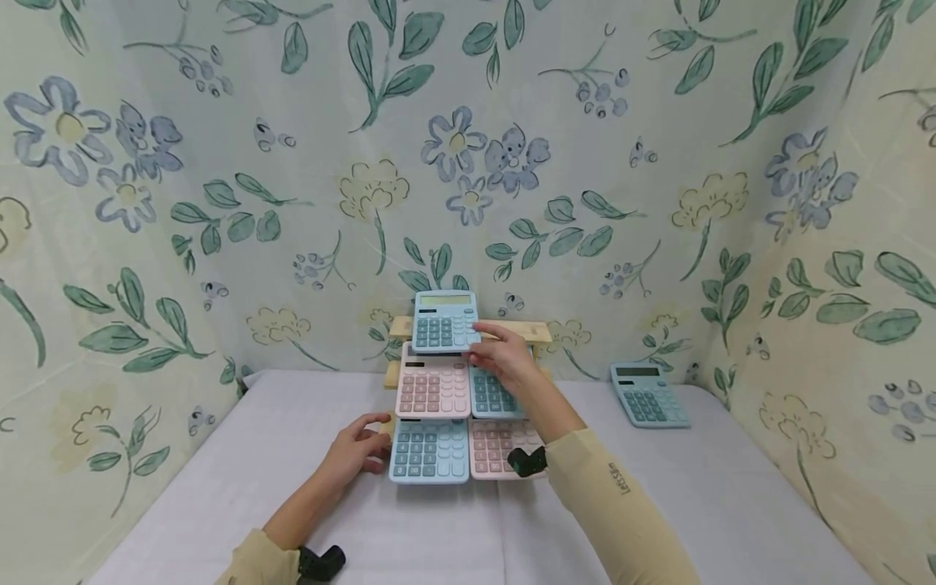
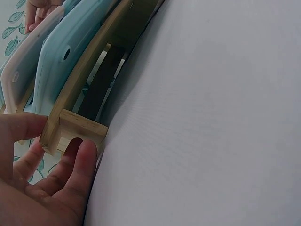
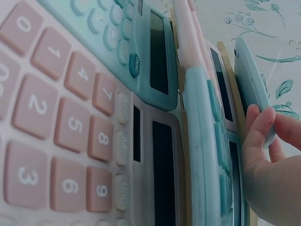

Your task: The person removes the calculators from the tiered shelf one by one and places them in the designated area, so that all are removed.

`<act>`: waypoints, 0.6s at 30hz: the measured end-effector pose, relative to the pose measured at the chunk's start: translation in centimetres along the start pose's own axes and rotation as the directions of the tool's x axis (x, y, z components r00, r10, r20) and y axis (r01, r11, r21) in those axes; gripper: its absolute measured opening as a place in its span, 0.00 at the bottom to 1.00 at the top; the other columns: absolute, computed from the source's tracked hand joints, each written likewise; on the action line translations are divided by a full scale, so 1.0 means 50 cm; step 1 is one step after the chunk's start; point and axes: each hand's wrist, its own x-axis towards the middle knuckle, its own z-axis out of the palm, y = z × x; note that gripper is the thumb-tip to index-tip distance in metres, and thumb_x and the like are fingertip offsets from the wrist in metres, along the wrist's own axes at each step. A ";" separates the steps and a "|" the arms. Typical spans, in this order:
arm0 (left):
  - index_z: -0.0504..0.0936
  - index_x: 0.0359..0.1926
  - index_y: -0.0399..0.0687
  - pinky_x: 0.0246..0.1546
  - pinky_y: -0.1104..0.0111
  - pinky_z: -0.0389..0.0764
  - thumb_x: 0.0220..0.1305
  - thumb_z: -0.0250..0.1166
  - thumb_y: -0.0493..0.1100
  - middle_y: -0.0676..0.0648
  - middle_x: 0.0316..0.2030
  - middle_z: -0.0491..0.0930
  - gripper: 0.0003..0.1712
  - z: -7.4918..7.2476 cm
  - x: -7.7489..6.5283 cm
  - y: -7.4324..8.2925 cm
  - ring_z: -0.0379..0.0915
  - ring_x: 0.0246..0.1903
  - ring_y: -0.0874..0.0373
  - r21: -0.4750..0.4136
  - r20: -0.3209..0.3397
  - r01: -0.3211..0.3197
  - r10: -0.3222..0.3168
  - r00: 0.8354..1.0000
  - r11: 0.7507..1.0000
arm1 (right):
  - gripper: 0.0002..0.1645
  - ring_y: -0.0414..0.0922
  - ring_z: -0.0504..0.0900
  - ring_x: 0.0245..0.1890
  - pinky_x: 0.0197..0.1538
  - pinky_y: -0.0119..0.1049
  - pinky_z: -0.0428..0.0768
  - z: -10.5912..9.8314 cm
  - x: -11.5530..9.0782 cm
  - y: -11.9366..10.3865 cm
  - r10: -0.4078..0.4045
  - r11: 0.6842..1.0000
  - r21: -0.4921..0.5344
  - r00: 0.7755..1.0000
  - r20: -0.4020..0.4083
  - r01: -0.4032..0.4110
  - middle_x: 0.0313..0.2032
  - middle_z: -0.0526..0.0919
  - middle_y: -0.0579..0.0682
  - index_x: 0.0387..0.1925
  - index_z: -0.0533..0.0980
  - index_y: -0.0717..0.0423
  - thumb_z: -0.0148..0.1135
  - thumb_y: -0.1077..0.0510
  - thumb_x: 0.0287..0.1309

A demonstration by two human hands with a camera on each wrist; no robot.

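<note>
Cream sleeves (image 1: 621, 504) nearest of all, filling the bottom of the head view, and both arms reach forward to a wooden stand (image 1: 521, 331) on the white-covered surface (image 1: 409, 536)! Up top, that's where the action is: a blue calculator (image 1: 444, 321), face out, at the left of the highest tier. Setting it in place looks like the step in hand. Whether its weight is on the ledge, I can't tell from here. Next move, I'd say: settle it steadily, no knock to the tier below, then let go cleanly.

Now the grips! The right grip (image 1: 504, 357) is closed in a pinch, thumb and fingers on the calculator's lower right edge. And the left grip (image 1: 358, 448)? Curled round the lower left end of the stand, seemingly to brace it, just beside the light blue calculator (image 1: 429, 455) on the bottom row. Next to that one sits a pink calculator (image 1: 493, 447), with another pair above. And look right: a spare calculator (image 1: 651, 398) lies well apart on the surface, with bare wood showing beside the top one. That could be its slot!
</note>
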 end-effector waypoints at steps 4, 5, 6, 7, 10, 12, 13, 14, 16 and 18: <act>0.75 0.64 0.50 0.33 0.63 0.84 0.68 0.62 0.43 0.44 0.38 0.84 0.24 -0.002 0.004 -0.003 0.82 0.35 0.54 0.001 0.003 -0.002 0.002 1.000 1.000 | 0.30 0.48 0.87 0.40 0.41 0.31 0.84 -0.003 -0.001 -0.003 -0.003 1.000 0.007 1.000 0.006 0.003 0.49 0.83 0.60 0.62 0.76 0.53 0.64 0.71 0.59; 0.75 0.64 0.50 0.33 0.63 0.84 0.68 0.62 0.43 0.44 0.38 0.84 0.24 -0.002 0.005 -0.003 0.82 0.35 0.54 0.002 0.004 -0.003 0.003 1.000 1.000 | 0.30 0.48 0.87 0.41 0.41 0.30 0.84 -0.004 -0.001 -0.003 -0.002 1.000 0.007 1.000 0.005 0.002 0.50 0.82 0.60 0.62 0.76 0.52 0.64 0.71 0.59; 0.75 0.64 0.50 0.33 0.63 0.84 0.68 0.62 0.43 0.44 0.38 0.84 0.24 -0.003 0.004 -0.004 0.82 0.35 0.54 0.001 0.005 -0.004 0.004 1.000 1.000 | 0.30 0.48 0.87 0.41 0.41 0.30 0.83 -0.006 -0.001 -0.002 -0.008 1.000 0.007 1.000 0.005 0.008 0.51 0.82 0.60 0.63 0.76 0.53 0.64 0.71 0.59; 0.74 0.64 0.50 0.33 0.63 0.84 0.68 0.62 0.43 0.44 0.38 0.84 0.24 -0.002 0.004 -0.004 0.82 0.35 0.54 0.003 0.005 -0.004 0.004 1.000 1.000 | 0.29 0.48 0.87 0.41 0.40 0.30 0.83 -0.007 -0.001 -0.001 -0.008 1.000 0.006 1.000 0.001 0.008 0.51 0.82 0.60 0.63 0.76 0.53 0.64 0.71 0.59; 0.74 0.64 0.50 0.33 0.63 0.84 0.68 0.61 0.43 0.44 0.38 0.84 0.24 -0.002 0.002 -0.003 0.82 0.35 0.54 0.004 0.003 -0.003 0.003 1.000 1.000 | 0.30 0.46 0.86 0.39 0.40 0.29 0.83 -0.011 -0.001 0.000 -0.010 1.000 0.007 1.000 -0.013 0.010 0.51 0.81 0.59 0.63 0.76 0.53 0.64 0.71 0.59; 0.75 0.64 0.50 0.33 0.63 0.84 0.68 0.61 0.43 0.44 0.38 0.84 0.24 -0.001 0.001 -0.003 0.82 0.35 0.54 0.005 0.001 -0.003 0.003 1.000 1.000 | 0.30 0.45 0.84 0.37 0.41 0.30 0.83 -0.014 -0.002 -0.001 -0.012 1.000 0.006 1.000 -0.019 0.012 0.49 0.81 0.59 0.63 0.76 0.53 0.64 0.71 0.59; 0.75 0.64 0.50 0.33 0.63 0.84 0.68 0.61 0.43 0.44 0.38 0.84 0.24 -0.001 0.001 -0.002 0.82 0.35 0.54 0.005 0.000 -0.003 0.003 1.000 1.000 | 0.30 0.44 0.84 0.37 0.41 0.30 0.83 -0.015 -0.003 -0.003 -0.010 1.000 0.009 1.000 -0.021 0.010 0.49 0.81 0.58 0.63 0.76 0.53 0.64 0.71 0.59; 0.75 0.64 0.50 0.33 0.63 0.84 0.68 0.61 0.43 0.44 0.38 0.84 0.24 -0.001 0.001 -0.002 0.82 0.35 0.54 0.005 0.000 -0.003 0.003 1.000 1.000 | 0.30 0.44 0.84 0.37 0.42 0.30 0.83 -0.017 -0.004 -0.004 -0.009 1.000 0.007 1.000 -0.024 0.009 0.48 0.81 0.58 0.63 0.76 0.53 0.65 0.70 0.59; 0.74 0.64 0.50 0.33 0.63 0.84 0.68 0.61 0.43 0.44 0.39 0.84 0.24 0.000 0.001 -0.001 0.82 0.35 0.54 0.006 -0.001 -0.003 0.003 1.000 1.000 | 0.29 0.44 0.83 0.38 0.44 0.31 0.83 -0.021 -0.006 -0.009 -0.007 1.000 0.000 1.000 -0.022 0.007 0.47 0.82 0.57 0.63 0.76 0.52 0.64 0.70 0.60; 0.74 0.65 0.50 0.33 0.63 0.84 0.68 0.61 0.43 0.44 0.39 0.84 0.24 0.000 0.001 -0.001 0.82 0.36 0.54 0.009 0.001 -0.002 0.002 1.000 1.000 | 0.29 0.45 0.83 0.39 0.45 0.31 0.82 -0.025 -0.008 -0.013 -0.002 1.000 -0.006 1.000 -0.022 0.001 0.47 0.82 0.56 0.63 0.76 0.51 0.64 0.69 0.60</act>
